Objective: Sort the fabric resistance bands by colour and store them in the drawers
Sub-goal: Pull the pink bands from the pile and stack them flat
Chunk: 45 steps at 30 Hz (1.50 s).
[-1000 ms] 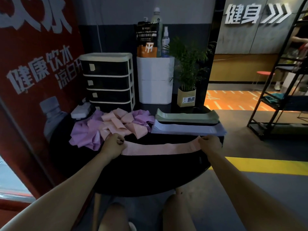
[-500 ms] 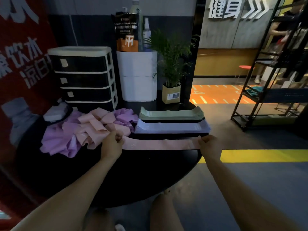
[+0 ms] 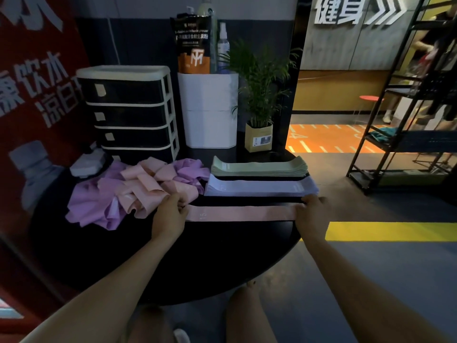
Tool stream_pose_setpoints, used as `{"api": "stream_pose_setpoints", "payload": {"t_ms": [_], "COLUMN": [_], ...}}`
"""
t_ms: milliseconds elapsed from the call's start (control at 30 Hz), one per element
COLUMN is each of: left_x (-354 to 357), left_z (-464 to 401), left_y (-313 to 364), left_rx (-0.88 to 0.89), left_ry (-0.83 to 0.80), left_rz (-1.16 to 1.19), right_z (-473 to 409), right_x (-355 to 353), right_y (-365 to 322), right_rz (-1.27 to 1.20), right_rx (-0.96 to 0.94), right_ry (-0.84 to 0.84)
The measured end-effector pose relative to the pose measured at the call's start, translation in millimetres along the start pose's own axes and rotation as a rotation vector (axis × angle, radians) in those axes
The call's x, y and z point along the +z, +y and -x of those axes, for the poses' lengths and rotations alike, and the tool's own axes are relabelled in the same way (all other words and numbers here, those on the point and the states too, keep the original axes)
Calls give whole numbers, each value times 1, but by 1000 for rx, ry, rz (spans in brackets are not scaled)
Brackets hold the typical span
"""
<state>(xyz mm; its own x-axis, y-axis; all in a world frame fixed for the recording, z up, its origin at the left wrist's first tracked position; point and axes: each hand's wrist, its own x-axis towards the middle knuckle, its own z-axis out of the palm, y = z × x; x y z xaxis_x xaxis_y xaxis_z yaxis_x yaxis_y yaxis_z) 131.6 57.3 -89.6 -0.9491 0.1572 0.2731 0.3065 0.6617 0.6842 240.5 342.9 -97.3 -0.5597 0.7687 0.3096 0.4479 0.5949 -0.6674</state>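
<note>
A pink fabric band (image 3: pixel 241 213) lies stretched flat on the round black table (image 3: pixel 222 256). My left hand (image 3: pixel 169 217) grips its left end and my right hand (image 3: pixel 311 215) grips its right end. Behind it lie a neat stack of lilac-grey bands (image 3: pixel 262 188) and, further back, a stack of green bands (image 3: pixel 259 167). To the left sits a loose heap of pink bands (image 3: pixel 148 186) mixed with purple bands (image 3: pixel 91 206). A black drawer unit with a cream frame (image 3: pixel 131 112) stands at the back left, all drawers closed.
A white bin (image 3: pixel 209 110) with a pouch and spray bottles on top stands beside the drawers. A potted plant (image 3: pixel 258 100) is at the back right. A small white object (image 3: pixel 86 164) lies by the drawers. A black metal rack (image 3: pixel 405 100) stands to the right.
The band has been carried a little further onto the table and laid flat in front of the lilac-grey stack. Both hands still hold its ends. The camera shifted.
</note>
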Motion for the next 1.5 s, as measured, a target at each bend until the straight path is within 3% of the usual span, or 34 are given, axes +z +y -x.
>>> {"api": "stream_pose_setpoints", "payload": {"t_ms": [100, 433, 767, 967, 1133, 1500], "left_x": [-7, -51, -77, -89, -96, -140], "left_z": [-1, -23, -38, -43, -47, -65], "left_y": [-2, -9, -37, -54, -55, -10], "left_rx": [40, 184, 139, 123, 77, 145], "left_ry": [16, 110, 40, -36, -66, 79], "left_rz": [-3, -226, -353, -343, -227, 66], "right_z": [7, 37, 51, 48, 42, 18], "right_x": [5, 61, 115, 120, 105, 51], "right_y": [-28, -147, -194, -201, -226, -303], "right_rz": [36, -178, 124, 92, -144, -539], "right_rx": [-132, -433, -651, -596, -572, -531], "right_ry": [-41, -463, -685, -674, -633, -552]}}
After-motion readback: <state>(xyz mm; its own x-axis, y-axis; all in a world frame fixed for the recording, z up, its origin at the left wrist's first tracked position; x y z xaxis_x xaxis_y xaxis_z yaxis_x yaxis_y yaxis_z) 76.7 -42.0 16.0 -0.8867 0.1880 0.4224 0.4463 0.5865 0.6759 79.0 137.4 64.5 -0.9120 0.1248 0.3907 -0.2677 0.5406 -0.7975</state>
